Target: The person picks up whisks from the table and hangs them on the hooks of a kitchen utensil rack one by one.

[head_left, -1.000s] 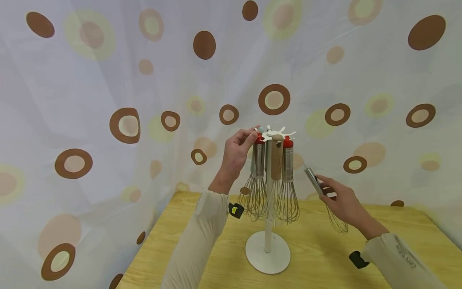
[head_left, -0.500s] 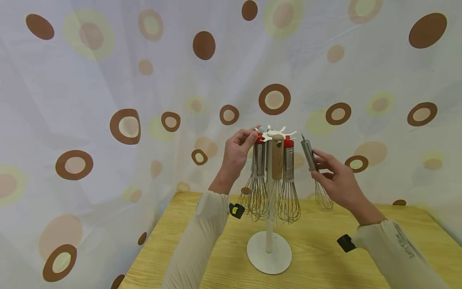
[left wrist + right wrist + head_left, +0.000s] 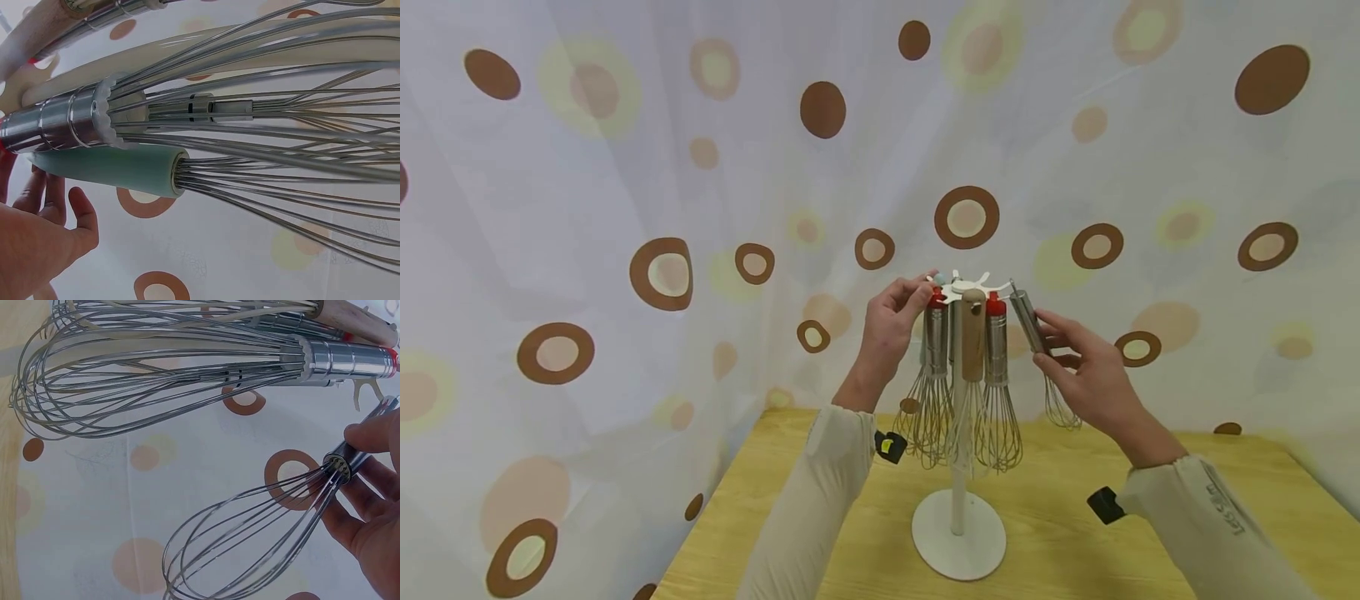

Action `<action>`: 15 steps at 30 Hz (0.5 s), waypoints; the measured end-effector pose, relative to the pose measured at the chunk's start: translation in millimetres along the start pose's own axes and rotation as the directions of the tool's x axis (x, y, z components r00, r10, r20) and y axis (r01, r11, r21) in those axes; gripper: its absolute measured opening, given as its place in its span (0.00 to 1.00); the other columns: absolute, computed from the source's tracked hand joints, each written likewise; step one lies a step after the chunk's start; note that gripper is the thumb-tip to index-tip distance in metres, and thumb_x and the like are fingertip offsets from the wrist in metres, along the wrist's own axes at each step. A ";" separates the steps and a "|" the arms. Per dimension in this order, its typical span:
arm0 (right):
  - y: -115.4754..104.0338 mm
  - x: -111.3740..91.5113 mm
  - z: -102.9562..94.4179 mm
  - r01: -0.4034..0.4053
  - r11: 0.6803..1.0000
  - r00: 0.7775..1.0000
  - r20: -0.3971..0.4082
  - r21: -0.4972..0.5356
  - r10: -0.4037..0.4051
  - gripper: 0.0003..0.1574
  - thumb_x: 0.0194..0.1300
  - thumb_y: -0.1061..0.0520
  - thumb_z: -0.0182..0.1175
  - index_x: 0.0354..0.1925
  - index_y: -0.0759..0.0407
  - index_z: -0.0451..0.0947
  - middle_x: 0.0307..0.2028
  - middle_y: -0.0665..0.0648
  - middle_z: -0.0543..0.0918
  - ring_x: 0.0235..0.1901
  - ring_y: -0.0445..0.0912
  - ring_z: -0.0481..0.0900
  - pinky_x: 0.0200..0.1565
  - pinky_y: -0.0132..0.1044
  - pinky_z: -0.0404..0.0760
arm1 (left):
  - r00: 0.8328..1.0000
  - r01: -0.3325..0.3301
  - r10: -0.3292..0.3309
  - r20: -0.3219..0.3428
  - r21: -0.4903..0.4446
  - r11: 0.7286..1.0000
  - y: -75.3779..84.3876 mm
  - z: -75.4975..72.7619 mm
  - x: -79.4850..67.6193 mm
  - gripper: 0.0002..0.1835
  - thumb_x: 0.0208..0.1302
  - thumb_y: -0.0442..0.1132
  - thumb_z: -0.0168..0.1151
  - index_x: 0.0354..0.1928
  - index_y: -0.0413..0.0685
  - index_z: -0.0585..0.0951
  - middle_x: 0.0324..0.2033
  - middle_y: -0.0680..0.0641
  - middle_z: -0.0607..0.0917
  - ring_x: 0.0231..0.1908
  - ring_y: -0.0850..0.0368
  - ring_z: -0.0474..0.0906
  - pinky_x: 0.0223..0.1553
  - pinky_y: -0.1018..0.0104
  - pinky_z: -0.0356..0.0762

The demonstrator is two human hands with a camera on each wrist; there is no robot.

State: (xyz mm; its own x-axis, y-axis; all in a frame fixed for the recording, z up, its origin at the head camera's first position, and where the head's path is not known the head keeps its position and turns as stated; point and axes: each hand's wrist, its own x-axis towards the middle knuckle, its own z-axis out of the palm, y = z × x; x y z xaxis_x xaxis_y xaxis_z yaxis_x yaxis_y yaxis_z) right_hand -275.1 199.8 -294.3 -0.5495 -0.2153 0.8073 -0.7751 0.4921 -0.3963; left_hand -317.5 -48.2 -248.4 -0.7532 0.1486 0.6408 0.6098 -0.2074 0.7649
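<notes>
A white whisk rack (image 3: 958, 289) with hooked arms stands upright on a round base. My left hand (image 3: 886, 329) pinches its rim at the left, thumb by the red top of a steel-handled whisk (image 3: 937, 346). Behind that one, a mint-green-handled whisk (image 3: 125, 172) hangs beside my fingers in the left wrist view. My right hand (image 3: 1086, 367) grips a small all-steel whisk (image 3: 1028, 323) by its handle, tilted, wires downward. Its hanging loop overlaps a rack arm's tip at the right in the head view. The right wrist view shows its wires (image 3: 244, 531) hanging free.
A wooden-handled whisk (image 3: 973, 346) and another red-topped whisk (image 3: 997, 350) hang at the front of the rack. The rack's round base (image 3: 958, 550) stands on a wooden table (image 3: 1060, 517). A dotted curtain (image 3: 700, 192) rises behind and at the left.
My right hand has raised the small steel whisk and brought it leftward to the rack's right side, turning it more upright. The left hand keeps its place at the rack.
</notes>
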 end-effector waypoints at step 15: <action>2.1 2.0 -1.0 -0.015 0.998 1.000 0.010 -0.066 0.016 0.39 0.57 0.76 0.60 0.66 0.61 0.66 0.47 0.67 0.78 0.44 0.57 0.78 0.40 0.14 0.70 | 1.000 -0.018 0.019 -0.016 0.012 1.000 -2.8 0.7 -0.3 0.12 0.69 0.35 0.55 0.42 0.28 0.76 0.56 0.39 0.77 0.60 0.57 0.70 0.59 0.66 0.67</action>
State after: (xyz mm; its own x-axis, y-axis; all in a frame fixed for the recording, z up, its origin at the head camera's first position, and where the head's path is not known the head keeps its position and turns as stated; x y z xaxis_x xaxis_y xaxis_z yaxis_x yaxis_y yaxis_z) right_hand -277.5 201.2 -293.1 -0.5649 -0.2160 0.7964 -0.7444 0.5499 -0.3788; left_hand -318.8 -47.0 -250.7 -0.7457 0.1288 0.6538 0.6265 -0.1986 0.7537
